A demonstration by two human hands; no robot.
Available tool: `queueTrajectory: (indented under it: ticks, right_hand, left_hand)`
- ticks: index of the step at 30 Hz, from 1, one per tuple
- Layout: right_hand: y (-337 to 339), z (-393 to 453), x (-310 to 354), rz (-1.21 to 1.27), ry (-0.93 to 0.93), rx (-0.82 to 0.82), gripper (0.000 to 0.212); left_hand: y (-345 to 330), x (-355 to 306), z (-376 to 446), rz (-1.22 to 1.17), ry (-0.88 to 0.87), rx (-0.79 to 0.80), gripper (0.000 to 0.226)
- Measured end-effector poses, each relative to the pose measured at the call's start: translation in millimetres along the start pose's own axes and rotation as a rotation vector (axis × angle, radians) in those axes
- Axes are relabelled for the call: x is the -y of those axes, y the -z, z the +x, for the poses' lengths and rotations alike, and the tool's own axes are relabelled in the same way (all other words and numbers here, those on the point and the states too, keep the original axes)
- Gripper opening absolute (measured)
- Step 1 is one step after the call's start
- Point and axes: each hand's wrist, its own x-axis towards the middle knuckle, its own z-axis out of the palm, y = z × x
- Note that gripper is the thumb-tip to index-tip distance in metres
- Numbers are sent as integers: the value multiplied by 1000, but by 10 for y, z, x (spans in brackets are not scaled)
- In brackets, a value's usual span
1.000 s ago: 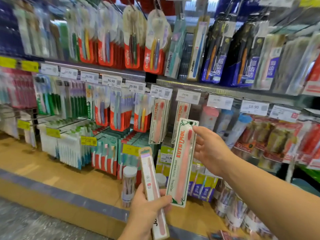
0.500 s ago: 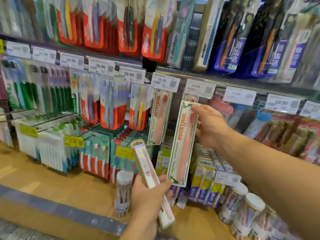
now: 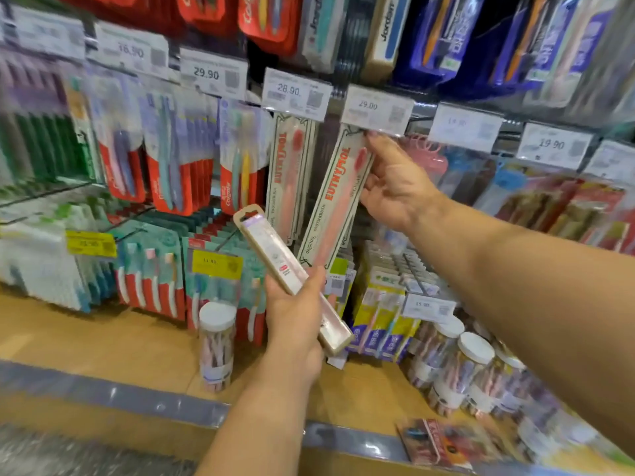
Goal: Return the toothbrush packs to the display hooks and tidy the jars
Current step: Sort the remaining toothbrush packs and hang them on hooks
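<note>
The right hand (image 3: 395, 187) pinches the top of 1 white toothbrush pack (image 3: 335, 201) under the 29.00 price tag (image 3: 377, 109), while the left hand (image 3: 295, 324) grips 1 beige pack (image 3: 292, 276).

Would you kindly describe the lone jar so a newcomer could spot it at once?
Look along the wooden shelf under the hanging packs. Left of the left hand, the lone jar stands upright, white-lidded. The other jars huddle together on the right; this one stands alone.
</note>
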Motion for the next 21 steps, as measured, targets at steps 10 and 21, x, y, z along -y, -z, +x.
queueTrajectory:
  ticks: [10,21]
  right_hand:
    - [80,28,-13,69,18,56,32]
    - [153,84,69,105,-18,102,49]
  left_hand:
    - [-179,13,55,-113,-27,-171,73]
    - [-212,69,20,-132,-20,-231,68]
